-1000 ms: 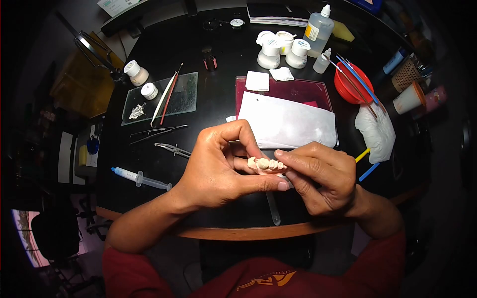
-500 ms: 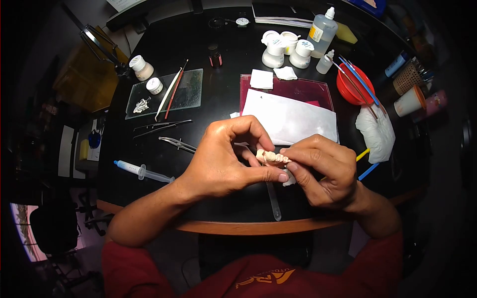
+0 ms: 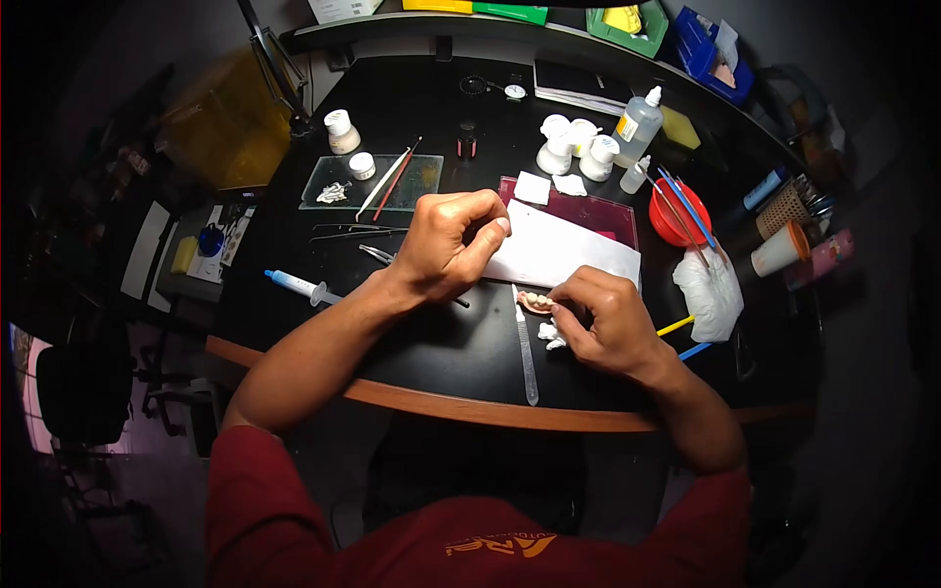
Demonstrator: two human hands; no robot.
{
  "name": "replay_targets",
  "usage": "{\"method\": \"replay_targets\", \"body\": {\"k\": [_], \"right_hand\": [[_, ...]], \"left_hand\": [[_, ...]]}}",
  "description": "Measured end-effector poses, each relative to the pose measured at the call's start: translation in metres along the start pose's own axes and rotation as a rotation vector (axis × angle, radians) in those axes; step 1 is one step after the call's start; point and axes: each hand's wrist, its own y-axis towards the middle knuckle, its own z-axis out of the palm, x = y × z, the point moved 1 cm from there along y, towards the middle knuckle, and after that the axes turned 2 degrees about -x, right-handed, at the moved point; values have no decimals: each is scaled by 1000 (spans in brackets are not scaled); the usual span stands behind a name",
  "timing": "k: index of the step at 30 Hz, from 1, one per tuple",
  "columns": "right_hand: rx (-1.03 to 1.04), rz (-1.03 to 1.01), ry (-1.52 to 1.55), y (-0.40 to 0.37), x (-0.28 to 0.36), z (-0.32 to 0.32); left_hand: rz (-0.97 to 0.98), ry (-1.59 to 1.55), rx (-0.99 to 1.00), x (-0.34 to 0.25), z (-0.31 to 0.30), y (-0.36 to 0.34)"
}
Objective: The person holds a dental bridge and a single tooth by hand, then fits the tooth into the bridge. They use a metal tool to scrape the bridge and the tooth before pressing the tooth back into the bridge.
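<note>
While the right hand [image 3: 593, 312] pinches the tooth model [image 3: 532, 302] between its fingers, beside the knife [image 3: 527, 355] on the desk [image 3: 441, 358], the left hand [image 3: 446, 250] curls closed, contents hidden; positioning the model seems in hand, the next move calling for steady, knife-clear control.

Brightly lit hands [image 3: 603, 312], dim surroundings, blackened corners; wide-angle distortion bowing the desk edge [image 3: 549, 419]

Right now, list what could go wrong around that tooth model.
The scalpel lies with its narrow end beside the tooth model, so the right hand could get nicked. In this view, the left forearm overlaps the plunger end of the syringe and might knock it.
</note>
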Motion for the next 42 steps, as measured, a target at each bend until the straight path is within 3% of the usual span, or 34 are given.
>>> {"method": "replay_targets", "body": {"k": [5, 12, 28, 33, 34, 35, 36, 37, 39, 40, 42], "right_hand": [[-29, -64, 22, 2, 1, -4], [-262, -220, 52, 10, 4, -15], [-730, -106, 62, 2, -6, -43], [-698, -61, 21, 3, -31, -39], [-671, -51, 2, 3, -27, -40], [-643, -41, -16, 4, -23, -39], [-563, 80, 94, 3, -19, -39], [-584, -19, 25, 4, -17, -39], [-620, -220, -112, 6, -17, -38], [-512, -155, -125, 5, -15, -39], [-566, -251, -183, 1, -7, -35]], "left_hand": [[113, 126, -93, -4, -4, 1], [236, 245, -173, -14, -6, 1], [486, 422, -268, -15, -5, -19], [515, 440, -372, -30, -4, -28], [386, 528, -321, -32, -7, -36], [419, 559, -350, -35, -7, -37], [452, 590, -380, -38, -6, -37], [483, 623, -412, -42, -6, -39], [368, 661, -324, -37, -8, -46], [360, 689, -309, -39, -8, -48], [337, 731, -245, -32, -6, -49]]}}
